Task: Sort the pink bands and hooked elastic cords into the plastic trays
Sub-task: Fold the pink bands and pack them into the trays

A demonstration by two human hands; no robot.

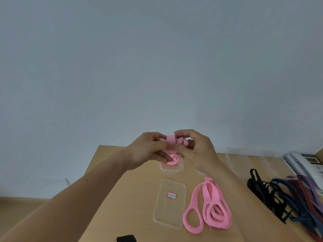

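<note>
Wooden surface (122, 198) below the hands. Pile of hooked elastic cords (288, 194) well right of the right hand (199, 149), loose pink bands (208, 210) just below it. Small plastic tray (172, 167) under both hands; right and left hand (146, 152) pinch a folded pink band (172, 141).

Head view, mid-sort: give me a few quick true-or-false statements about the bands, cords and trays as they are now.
1. The left hand and the right hand both hold one folded pink band. True.
2. The small tray below the hands is empty. False: a coiled pink band lies in it.
3. Loose pink bands lie on the table, right of the labelled clear container. True.
4. The hooked cords are packed in a tray. False: they lie heaped on the table at the right.
5. A telephone sits at the table's left edge. False: it sits at the far right.
</note>
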